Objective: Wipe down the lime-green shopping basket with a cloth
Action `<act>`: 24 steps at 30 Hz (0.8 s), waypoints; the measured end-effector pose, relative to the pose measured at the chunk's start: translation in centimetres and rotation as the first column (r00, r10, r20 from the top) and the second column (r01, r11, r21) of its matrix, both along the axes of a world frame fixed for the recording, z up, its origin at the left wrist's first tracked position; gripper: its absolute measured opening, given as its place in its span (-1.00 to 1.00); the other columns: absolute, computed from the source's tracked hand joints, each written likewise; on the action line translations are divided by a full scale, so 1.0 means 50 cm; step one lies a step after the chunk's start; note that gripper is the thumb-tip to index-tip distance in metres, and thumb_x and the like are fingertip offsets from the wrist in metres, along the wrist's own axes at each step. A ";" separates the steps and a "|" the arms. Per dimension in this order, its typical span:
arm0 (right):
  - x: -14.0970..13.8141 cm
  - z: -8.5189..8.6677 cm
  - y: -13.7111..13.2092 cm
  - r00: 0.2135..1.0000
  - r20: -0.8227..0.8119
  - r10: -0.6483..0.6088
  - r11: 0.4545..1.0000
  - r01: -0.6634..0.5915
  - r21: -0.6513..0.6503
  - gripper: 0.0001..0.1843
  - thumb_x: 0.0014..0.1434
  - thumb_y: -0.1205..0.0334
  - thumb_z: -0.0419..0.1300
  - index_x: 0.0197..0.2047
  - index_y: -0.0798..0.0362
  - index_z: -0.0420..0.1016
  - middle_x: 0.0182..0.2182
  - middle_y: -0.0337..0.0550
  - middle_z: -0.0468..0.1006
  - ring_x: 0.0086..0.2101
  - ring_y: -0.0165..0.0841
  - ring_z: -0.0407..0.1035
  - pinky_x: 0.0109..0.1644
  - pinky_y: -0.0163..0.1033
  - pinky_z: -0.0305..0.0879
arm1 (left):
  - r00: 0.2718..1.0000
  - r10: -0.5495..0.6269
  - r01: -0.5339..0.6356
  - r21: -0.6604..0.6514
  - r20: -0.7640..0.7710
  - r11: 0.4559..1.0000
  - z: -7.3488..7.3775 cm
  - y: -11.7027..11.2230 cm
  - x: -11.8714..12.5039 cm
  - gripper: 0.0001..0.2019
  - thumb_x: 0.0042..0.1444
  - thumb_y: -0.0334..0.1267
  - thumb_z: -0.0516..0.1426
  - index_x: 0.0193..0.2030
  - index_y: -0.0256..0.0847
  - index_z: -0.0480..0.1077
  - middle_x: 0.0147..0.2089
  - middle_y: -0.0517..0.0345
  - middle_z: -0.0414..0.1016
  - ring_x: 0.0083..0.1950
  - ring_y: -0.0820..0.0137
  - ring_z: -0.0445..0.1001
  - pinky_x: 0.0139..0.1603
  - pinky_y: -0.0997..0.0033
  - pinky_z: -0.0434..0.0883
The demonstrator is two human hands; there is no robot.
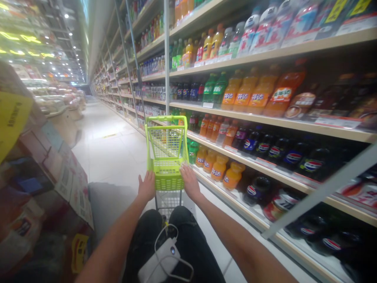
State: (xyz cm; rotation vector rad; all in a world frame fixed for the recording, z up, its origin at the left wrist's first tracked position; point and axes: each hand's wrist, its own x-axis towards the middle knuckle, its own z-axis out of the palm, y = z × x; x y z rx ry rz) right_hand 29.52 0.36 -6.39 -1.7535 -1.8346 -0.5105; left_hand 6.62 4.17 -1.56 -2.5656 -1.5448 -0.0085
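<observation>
A small lime-green shopping cart (169,182) stands upright in front of my knees, with a wire basket at its far end. My left hand (146,185) is against the cart's near left side, thumb raised and its other fingers partly hidden by the cart. On the opposite side, my right hand (190,180) holds the near right edge, fingers pointing forward along it. Both arms reach forward over my lap. A white power bank (160,261) with a looped white cable (176,259) lies across my dark trousers.
Long shelves (273,124) of bottled drinks run along the right, with a slanted grey metal post (321,192) near me. Stacked boxes (63,177) with a yellow sign (13,122) crowd the left. Pale tiled floor (108,151) stretches down the aisle between them.
</observation>
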 end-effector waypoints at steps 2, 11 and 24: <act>-0.011 -0.010 0.010 1.000 -0.023 0.012 1.000 -0.012 0.003 -0.47 0.12 0.55 -0.14 0.17 0.21 0.21 0.20 0.12 0.16 0.23 -0.26 -0.07 0.19 -0.01 0.04 | 1.000 -0.004 0.004 -0.005 0.002 1.000 0.002 -0.001 -0.005 -0.33 -0.02 -0.40 -0.11 0.30 -0.35 -0.12 0.37 -0.09 -0.12 0.37 0.22 -0.20 0.24 -0.23 -0.15; 0.024 -0.027 0.026 0.997 -0.052 0.061 0.998 -0.062 -0.018 -0.48 0.14 0.53 -0.13 0.17 0.19 0.20 0.21 0.09 0.13 0.24 -0.28 -0.11 0.22 -0.04 0.02 | 0.998 -0.031 0.030 0.016 0.051 0.999 0.010 -0.017 0.006 -0.37 -0.01 -0.39 -0.08 0.27 -0.33 -0.03 0.33 -0.09 0.01 0.34 0.21 -0.09 0.25 -0.20 -0.13; 0.092 0.014 0.040 0.983 -0.156 -0.093 0.974 0.058 -0.219 -0.45 0.15 0.52 -0.19 0.20 0.09 0.16 0.25 0.01 0.06 0.24 -0.18 -0.13 0.19 0.11 -0.04 | 0.991 -0.125 0.122 0.062 0.045 0.991 -0.005 -0.062 0.063 -0.32 -0.06 -0.33 -0.06 0.28 -0.37 -0.04 0.33 -0.06 0.01 0.34 0.15 -0.11 0.28 -0.10 -0.13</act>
